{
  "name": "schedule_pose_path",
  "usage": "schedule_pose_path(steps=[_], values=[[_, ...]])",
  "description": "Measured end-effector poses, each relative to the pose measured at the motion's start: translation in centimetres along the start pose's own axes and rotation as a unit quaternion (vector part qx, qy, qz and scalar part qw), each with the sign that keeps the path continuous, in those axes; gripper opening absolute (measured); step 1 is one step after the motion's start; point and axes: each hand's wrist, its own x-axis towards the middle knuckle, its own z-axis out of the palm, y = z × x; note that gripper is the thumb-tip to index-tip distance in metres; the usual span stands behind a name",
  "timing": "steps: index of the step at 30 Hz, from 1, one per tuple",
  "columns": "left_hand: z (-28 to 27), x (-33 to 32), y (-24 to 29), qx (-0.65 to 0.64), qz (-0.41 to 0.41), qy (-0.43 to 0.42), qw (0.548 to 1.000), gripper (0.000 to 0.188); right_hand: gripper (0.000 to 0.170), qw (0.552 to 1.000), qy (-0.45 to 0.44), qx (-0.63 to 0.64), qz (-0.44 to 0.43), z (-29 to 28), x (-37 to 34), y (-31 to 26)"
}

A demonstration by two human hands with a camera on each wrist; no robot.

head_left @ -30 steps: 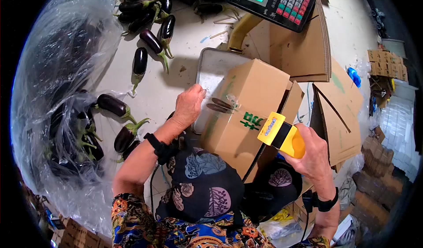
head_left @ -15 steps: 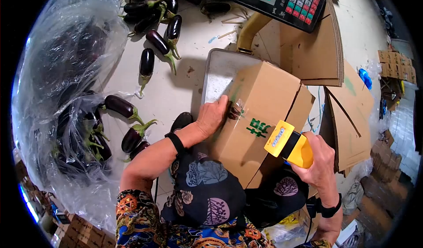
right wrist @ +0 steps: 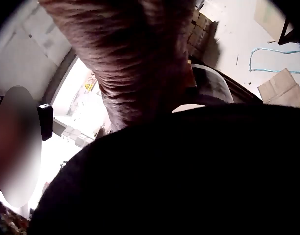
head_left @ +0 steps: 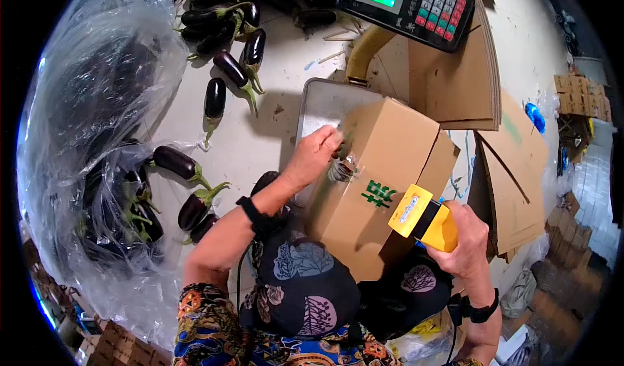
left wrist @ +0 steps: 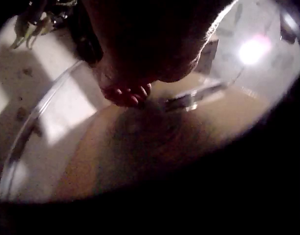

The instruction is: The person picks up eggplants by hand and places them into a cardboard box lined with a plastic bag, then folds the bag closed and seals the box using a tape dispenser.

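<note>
A cardboard box (head_left: 390,164) with a green printed character lies on its side on the metal scale platform (head_left: 318,103), against the person's knees. My right hand (head_left: 467,239) grips a yellow tape dispenser (head_left: 416,213), held over the box's right part. Clear tape (head_left: 351,161) shows on the box's left edge, by a dark hand hole. Just above that edge is my left hand (head_left: 315,158), its fingers curled and nothing visible in them. In the left wrist view the curled fingertips (left wrist: 128,95) are close over the box.
Loose eggplants (head_left: 214,99) lie on the floor to the left, beside a large clear plastic bag (head_left: 104,106) of eggplants. The scale's display (head_left: 406,5) stands behind the box. Upright cardboard (head_left: 455,80) and an opened carton (head_left: 517,184) are at the right.
My left hand has moved right from over the platform to the box's left edge, then slightly up along it. My right hand keeps its grip on the tape dispenser.
</note>
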Motion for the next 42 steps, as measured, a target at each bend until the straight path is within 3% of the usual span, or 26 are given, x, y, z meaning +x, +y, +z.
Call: schedule_pose_path(steps=[3,4,7,10,13,14,17,18,21,22,25,26,29,30,32,33,34,37,40,42], values=[[-0.2,-1.5,6.3,-0.047,0.011,-0.108,0.993,0.026,0.069,1.000,0.005,0.009,-0.007,0.0,0.4,0.1],[-0.4,-1.7,7.2,0.000,-0.016,-0.117,0.993,0.021,0.069,1.000,0.004,0.010,-0.005,0.0,0.4,0.1],[-1.1,-1.5,7.2,-0.073,-0.069,-0.156,0.983,0.018,0.069,1.000,0.007,0.010,0.000,-0.1,0.2,0.3],[-0.4,-1.3,6.3,-0.027,-0.015,-0.102,0.994,0.014,0.069,1.000,0.010,0.010,-0.005,0.1,0.2,0.4],[0.4,-2.0,7.2,0.182,0.104,-0.033,0.977,0.012,0.069,1.000,0.019,0.005,-0.005,0.1,0.1,0.5],[0.8,-2.0,6.3,0.199,0.184,0.004,0.963,0.013,0.069,1.000,0.022,0.005,-0.006,0.1,0.1,0.4],[-0.2,0.5,0.1,0.307,0.124,0.079,0.940,0.019,0.067,0.999,0.036,0.013,-0.009,0.3,0.0,0.2],[0.0,0.5,0.0,0.333,0.086,0.049,0.938,0.025,0.067,0.999,0.039,0.005,-0.020,-0.1,0.4,0.5],[0.8,0.7,1.9,0.162,0.052,0.078,0.982,0.030,0.068,1.000,0.028,0.011,-0.005,0.4,-0.7,0.1],[0.5,1.0,3.3,0.098,0.060,0.084,0.990,0.035,0.068,1.000,0.027,0.016,-0.003,0.4,-0.6,0.3],[3.9,2.1,4.5,0.072,0.189,0.170,0.964,0.038,0.068,0.999,0.031,0.019,-0.003,0.3,-0.1,0.4],[5.0,2.1,4.0,0.097,0.235,0.134,0.958,0.035,0.068,0.999,0.032,0.020,-0.004,0.2,0.0,0.3],[4.1,3.2,1.1,0.156,0.158,0.140,0.965,0.031,0.067,0.999,0.043,0.026,-0.005,0.4,-0.1,0.7],[3.3,4.1,-2.5,0.240,0.231,0.122,0.935,0.028,0.066,0.999,0.043,0.025,-0.006,0.3,0.0,0.7],[1.8,5.4,-5.9,0.338,0.216,0.134,0.906,0.027,0.065,0.999,0.046,0.024,0.000,0.3,-0.1,0.3],[1.9,4.9,-3.3,0.386,0.208,0.139,0.888,0.026,0.065,0.999,0.045,0.024,-0.004,0.3,-0.1,0.2],[2.6,4.1,-0.8,0.288,0.130,0.152,0.936,0.026,0.064,0.999,0.046,0.022,-0.003,0.2,-0.1,0.2],[4.1,3.4,8.0,0.267,0.318,0.075,0.907,0.029,0.064,0.998,0.052,0.030,0.006,0.4,-0.4,0.5],[6.2,4.7,10.7,0.387,0.436,0.071,0.810,0.036,0.064,0.998,0.044,0.033,0.004,-0.1,-0.3,0.5],[9.1,4.6,12.3,0.399,0.455,-0.019,0.796,0.044,0.065,0.998,0.044,0.033,0.005,-0.1,-0.3,0.4]])
